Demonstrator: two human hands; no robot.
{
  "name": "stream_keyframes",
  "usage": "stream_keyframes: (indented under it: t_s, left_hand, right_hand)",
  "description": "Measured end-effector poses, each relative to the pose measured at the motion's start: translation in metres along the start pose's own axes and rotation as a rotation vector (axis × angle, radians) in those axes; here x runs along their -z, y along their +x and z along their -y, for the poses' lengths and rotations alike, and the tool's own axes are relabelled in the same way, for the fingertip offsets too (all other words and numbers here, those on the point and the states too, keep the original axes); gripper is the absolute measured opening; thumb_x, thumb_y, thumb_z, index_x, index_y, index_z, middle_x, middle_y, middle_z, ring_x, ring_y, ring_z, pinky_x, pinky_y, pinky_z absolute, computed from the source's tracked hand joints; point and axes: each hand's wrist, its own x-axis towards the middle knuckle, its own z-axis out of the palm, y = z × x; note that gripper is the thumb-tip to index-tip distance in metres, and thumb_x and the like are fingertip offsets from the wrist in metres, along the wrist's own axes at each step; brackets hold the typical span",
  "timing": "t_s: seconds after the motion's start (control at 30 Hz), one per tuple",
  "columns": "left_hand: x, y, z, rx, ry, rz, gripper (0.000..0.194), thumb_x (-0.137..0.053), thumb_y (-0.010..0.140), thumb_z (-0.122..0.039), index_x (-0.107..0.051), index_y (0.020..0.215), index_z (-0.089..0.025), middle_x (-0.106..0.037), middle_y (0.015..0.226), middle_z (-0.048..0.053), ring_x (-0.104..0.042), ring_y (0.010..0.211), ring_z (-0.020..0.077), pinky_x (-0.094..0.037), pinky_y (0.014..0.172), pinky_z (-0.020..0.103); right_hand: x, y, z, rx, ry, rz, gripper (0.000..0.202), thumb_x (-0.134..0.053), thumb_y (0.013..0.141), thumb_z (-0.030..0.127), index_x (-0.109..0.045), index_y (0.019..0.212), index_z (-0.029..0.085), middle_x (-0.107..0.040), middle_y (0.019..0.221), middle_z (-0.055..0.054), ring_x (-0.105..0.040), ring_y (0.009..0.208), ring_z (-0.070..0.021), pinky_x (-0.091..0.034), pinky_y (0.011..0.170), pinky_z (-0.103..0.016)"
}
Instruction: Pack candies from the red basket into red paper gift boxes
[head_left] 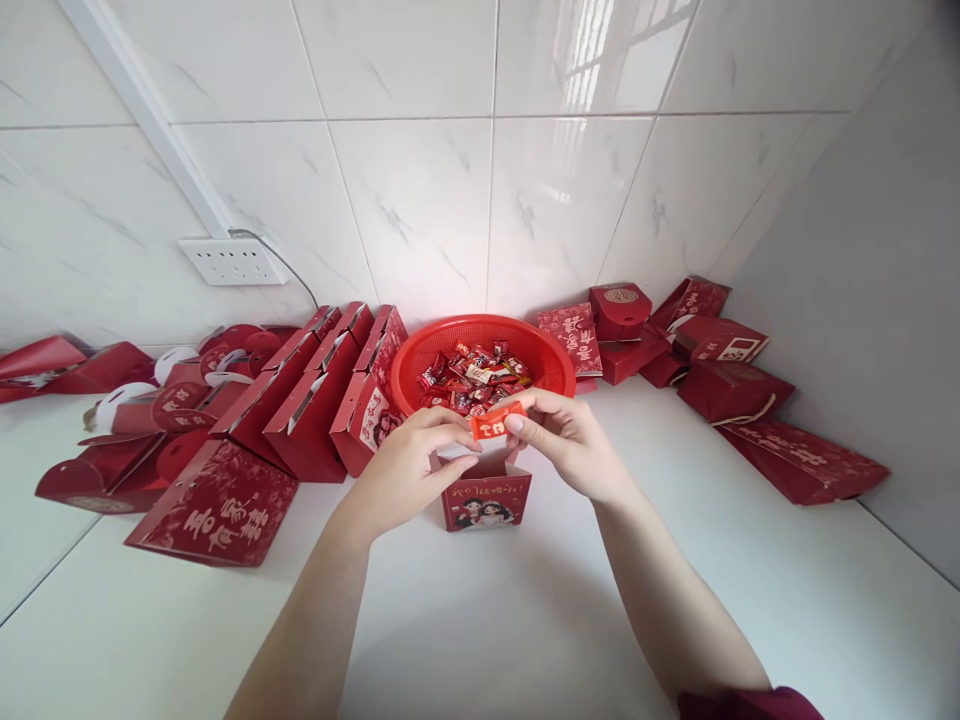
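In the head view my right hand [574, 440] pinches an orange-red wrapped candy [491, 424] between thumb and fingers. It is held just above an open red gift box [487, 503] with a cartoon couple on its front. My left hand [412, 465] is at the box's left upper edge, thumb and fingers closed around a pale flap, fingertips close to the candy's left end. Behind both hands stands a red plastic basket [409, 355] with many wrapped candies [480, 375] in it. The inside of the box is mostly hidden.
Tall red boxes [311, 415] stand in a row left of the basket, beside a box with gold lettering [217, 505]. More red boxes [735, 385] lie along the right. A socket strip [232, 262] with a cable is on the tiled wall behind the white table [600, 620].
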Motion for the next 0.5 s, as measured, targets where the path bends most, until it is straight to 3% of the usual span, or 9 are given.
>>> stream_keyframes:
  t_s: [0.13, 0.3, 0.37, 0.5]
  left_hand:
    - [0.001, -0.003, 0.007, 0.103, 0.072, 0.143, 0.02, -0.056, 0.09, -0.027, -0.069, 0.105, -0.027, -0.06, 0.116, 0.003, -0.06, 0.105, 0.0221, -0.047, 0.092, 0.032]
    - [0.006, -0.009, -0.001, 0.153, 0.094, 0.325, 0.026, -0.062, 0.085, -0.031, -0.064, 0.111, -0.031, -0.061, 0.116, 0.0, -0.061, 0.101, 0.0223, -0.046, 0.092, 0.033]
    - [0.006, -0.01, -0.006, 0.146, 0.1, 0.362, 0.027, -0.064, 0.084, -0.031, -0.064, 0.111, -0.031, -0.061, 0.116, -0.001, -0.061, 0.101, 0.0223, -0.045, 0.091, 0.033]
    - [0.005, -0.011, -0.008, 0.111, 0.111, 0.402, 0.029, -0.063, 0.085, -0.029, -0.064, 0.113, -0.031, -0.061, 0.119, 0.0, -0.062, 0.101, 0.0224, -0.045, 0.09, 0.032]
  right_hand:
    - [0.008, 0.0, -0.001, 0.124, -0.306, -0.053, 0.011, -0.063, 0.091, 0.03, -0.066, 0.093, 0.02, -0.067, 0.091, -0.005, -0.061, 0.081, -0.016, -0.05, 0.073, -0.029]
    - [0.017, -0.002, -0.002, 0.131, -0.779, 0.221, 0.016, -0.053, 0.094, 0.019, -0.067, 0.101, 0.022, -0.068, 0.095, -0.005, -0.062, 0.083, -0.0183, -0.047, 0.073, -0.031]
    - [0.021, -0.003, 0.0, 0.107, -0.828, 0.258, 0.019, -0.05, 0.095, 0.017, -0.067, 0.101, 0.022, -0.069, 0.094, -0.004, -0.062, 0.082, -0.0182, -0.046, 0.072, -0.03]
    - [0.024, -0.007, 0.008, 0.132, -0.778, 0.195, 0.019, -0.051, 0.095, 0.016, -0.068, 0.097, 0.023, -0.07, 0.093, -0.003, -0.062, 0.081, -0.0175, -0.047, 0.072, -0.029]
